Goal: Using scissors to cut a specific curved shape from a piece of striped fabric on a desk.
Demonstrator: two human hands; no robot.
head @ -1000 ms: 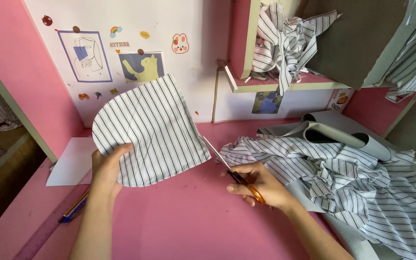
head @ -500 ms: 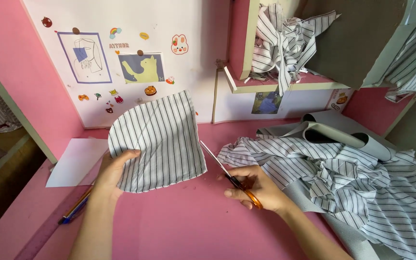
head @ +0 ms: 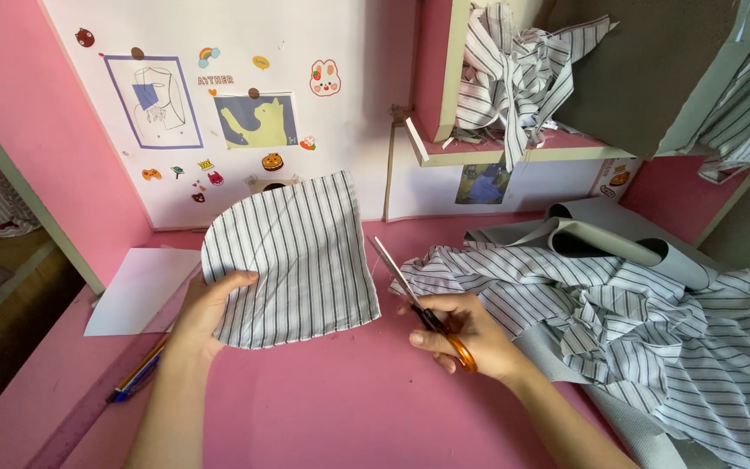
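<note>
A cut piece of striped fabric (head: pixel 292 260) stands lifted above the pink desk (head: pixel 332 408), pinched at its lower left edge by the left hand (head: pixel 210 308), whose fingers (head: pixel 238 280) curl closed over the cloth. The piece is white with thin dark stripes, rounded at the upper left and straight along the right side (its bottom edge curves gently). Just to its right, the right hand (head: pixel 466 334) grips orange-handled scissors (head: pixel 418 304), fingers wrapped through the handles, blades nearly closed and pointing up-left toward the fabric's right edge without touching it. A heap of matching striped cloth (head: pixel 618 321) lies behind the right hand.
</note>
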